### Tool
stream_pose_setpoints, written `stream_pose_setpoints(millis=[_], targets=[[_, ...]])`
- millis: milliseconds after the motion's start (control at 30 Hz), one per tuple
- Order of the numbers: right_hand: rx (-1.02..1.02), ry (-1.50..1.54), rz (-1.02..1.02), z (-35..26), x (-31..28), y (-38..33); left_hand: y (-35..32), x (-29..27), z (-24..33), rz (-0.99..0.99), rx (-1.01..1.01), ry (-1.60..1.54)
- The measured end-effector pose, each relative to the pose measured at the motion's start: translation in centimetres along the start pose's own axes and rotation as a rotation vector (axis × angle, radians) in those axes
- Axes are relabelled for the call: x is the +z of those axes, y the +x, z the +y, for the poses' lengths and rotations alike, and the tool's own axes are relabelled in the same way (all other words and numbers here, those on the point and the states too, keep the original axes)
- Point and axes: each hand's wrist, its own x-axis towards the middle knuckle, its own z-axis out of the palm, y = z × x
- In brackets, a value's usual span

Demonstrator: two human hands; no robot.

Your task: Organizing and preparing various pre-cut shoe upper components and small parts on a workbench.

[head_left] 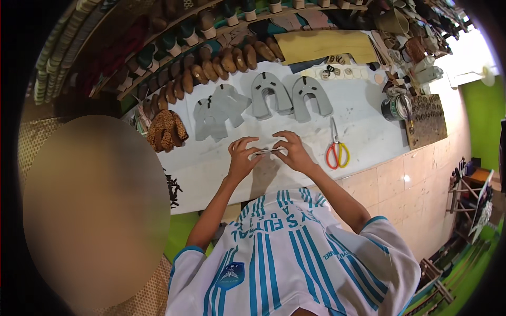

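Observation:
My left hand (243, 157) and my right hand (293, 151) meet above the white table, both closed in a pinch. Between them is a thin, pale grey piece (267, 151), seen nearly edge-on, so its full shape is hidden. Beyond my hands lie stacks of grey U-shaped shoe-upper pieces (260, 109) with small dark marks; another U-shaped stack (301, 109) is beside it on the right. Further left, more grey cut pieces (205, 120) overlap. Scissors (335, 141) with one red and one yellow handle rest to the right of my right hand, blades pointing away.
Leopard-print pieces (164, 132) lie at the table's left. Brown shoe lasts (213, 68) line the back, near a yellow sheet (321, 46). On the right stand a can (389, 109) and a board (429, 126) bearing small dark items. Black bits (173, 185) lie near the left edge.

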Motion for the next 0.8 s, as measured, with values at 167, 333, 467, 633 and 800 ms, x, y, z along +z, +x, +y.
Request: stream_pose_setpoints(millis=[167, 333, 467, 633, 800], targets=[[0.087, -0.07, 0.082, 4.8, -7.6, 0.0, 7.1, 4.0, 2.6, -0.003, 0.032, -0.061], [0.113, -0.178, 0.102, 9.7, -13.3, 2.6, 13.8, 7.9, 4.1, -0.005, 0.092, -0.082], [0.151, -0.264, 0.081, 14.5, -14.8, 5.1, 18.5, 11.0, 4.0, -0.011, -0.002, -0.063], [0.154, -0.304, 0.12, 19.5, -14.0, 8.6, 22.7, 13.0, 2.1, 0.035, -0.01, 0.05], [0.175, -0.351, 0.129, 21.6, -13.4, 10.5, 24.9, 13.3, 0.9, 0.015, 0.027, 0.174]])
